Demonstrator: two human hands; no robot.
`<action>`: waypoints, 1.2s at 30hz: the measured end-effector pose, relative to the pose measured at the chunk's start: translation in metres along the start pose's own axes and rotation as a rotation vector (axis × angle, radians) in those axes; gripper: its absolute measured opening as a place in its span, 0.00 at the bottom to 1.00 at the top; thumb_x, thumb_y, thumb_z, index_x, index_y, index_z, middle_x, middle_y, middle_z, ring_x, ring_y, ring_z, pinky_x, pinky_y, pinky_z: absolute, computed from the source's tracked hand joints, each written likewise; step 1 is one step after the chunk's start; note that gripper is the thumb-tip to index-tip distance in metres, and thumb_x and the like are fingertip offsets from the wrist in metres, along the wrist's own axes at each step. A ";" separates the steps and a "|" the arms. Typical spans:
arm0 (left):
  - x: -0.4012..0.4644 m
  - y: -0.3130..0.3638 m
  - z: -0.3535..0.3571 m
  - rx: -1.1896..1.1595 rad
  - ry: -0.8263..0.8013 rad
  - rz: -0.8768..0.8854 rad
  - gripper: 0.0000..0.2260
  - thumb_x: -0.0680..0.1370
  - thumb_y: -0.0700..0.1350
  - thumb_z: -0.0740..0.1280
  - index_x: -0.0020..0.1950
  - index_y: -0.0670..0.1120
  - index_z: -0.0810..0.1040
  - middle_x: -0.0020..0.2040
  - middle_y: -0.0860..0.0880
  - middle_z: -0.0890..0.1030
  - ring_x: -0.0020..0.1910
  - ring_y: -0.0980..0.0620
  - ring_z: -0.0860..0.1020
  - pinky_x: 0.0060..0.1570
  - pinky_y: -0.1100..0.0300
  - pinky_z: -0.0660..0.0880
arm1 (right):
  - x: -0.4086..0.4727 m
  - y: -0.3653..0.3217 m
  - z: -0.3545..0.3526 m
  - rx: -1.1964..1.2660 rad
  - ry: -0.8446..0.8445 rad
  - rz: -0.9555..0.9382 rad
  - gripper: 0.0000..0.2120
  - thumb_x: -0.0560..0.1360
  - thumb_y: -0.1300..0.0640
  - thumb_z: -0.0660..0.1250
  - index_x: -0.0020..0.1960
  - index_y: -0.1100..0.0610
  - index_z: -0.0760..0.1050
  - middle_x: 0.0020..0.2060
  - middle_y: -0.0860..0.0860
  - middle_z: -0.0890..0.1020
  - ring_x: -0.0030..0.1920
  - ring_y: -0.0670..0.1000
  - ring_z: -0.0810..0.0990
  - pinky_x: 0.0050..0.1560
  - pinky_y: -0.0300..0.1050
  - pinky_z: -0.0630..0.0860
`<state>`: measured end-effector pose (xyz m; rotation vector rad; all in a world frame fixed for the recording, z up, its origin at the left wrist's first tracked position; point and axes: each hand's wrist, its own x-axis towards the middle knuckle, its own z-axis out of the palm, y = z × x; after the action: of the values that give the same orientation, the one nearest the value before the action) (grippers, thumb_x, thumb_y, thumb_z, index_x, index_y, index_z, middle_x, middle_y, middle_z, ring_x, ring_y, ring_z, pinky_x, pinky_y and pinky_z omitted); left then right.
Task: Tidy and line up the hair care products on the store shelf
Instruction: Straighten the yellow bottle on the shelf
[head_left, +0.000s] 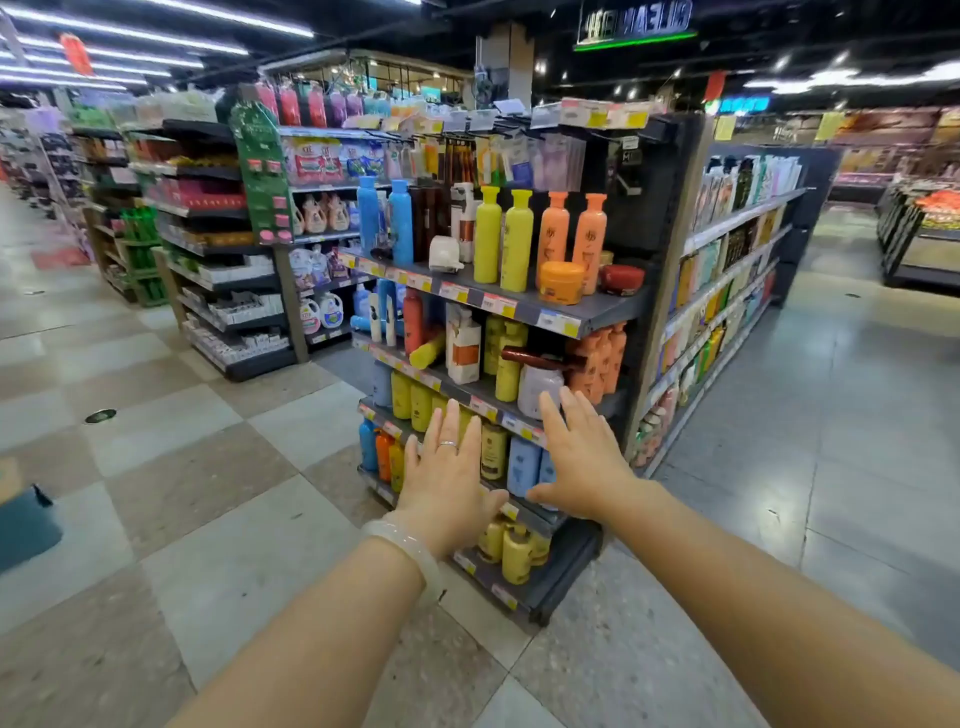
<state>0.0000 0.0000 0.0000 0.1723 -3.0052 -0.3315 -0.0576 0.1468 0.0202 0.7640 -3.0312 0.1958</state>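
An end-cap shelf unit (597, 314) holds hair care bottles on several tiers. On the top tier stand blue bottles (401, 221), yellow bottles (501, 239) and orange bottles (571, 234), with an orange jar (561, 281) and a red tub (621, 278) in front. One tier down, a yellow bottle (427, 351) and a brown bottle (535, 357) lie tipped over among upright ones. My left hand (447, 483) and my right hand (582, 457) are stretched out in front of the lower tiers, fingers spread, holding nothing.
Long shelf aisles run off to the left (208, 249) and along the right side (727, 270) of the end-cap. A produce stand (919, 228) sits at the far right. Tiled floor (208, 467) surrounds the unit. A dark object (26, 525) lies at the left edge.
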 end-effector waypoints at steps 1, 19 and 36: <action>0.018 -0.007 0.002 0.029 -0.001 0.006 0.38 0.77 0.60 0.60 0.76 0.48 0.41 0.77 0.46 0.36 0.76 0.47 0.36 0.74 0.45 0.41 | 0.018 0.001 0.003 -0.001 -0.008 0.010 0.52 0.70 0.43 0.69 0.75 0.55 0.34 0.75 0.56 0.37 0.75 0.57 0.35 0.75 0.55 0.43; 0.330 -0.066 0.049 -0.015 -0.035 0.226 0.38 0.77 0.60 0.60 0.76 0.47 0.41 0.77 0.46 0.38 0.76 0.48 0.37 0.74 0.48 0.42 | 0.297 0.052 0.033 0.073 0.031 0.166 0.51 0.70 0.42 0.68 0.75 0.55 0.36 0.76 0.55 0.39 0.76 0.56 0.37 0.76 0.54 0.43; 0.486 -0.085 0.036 -0.025 -0.022 0.428 0.38 0.77 0.59 0.60 0.77 0.48 0.42 0.77 0.45 0.38 0.76 0.46 0.38 0.74 0.48 0.42 | 0.431 0.080 0.012 0.047 0.087 0.332 0.50 0.71 0.43 0.68 0.75 0.55 0.35 0.76 0.57 0.38 0.76 0.57 0.36 0.76 0.53 0.43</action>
<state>-0.4760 -0.1355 -0.0049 -0.4722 -2.9495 -0.3242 -0.4748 0.0117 0.0164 0.2405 -3.0572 0.2942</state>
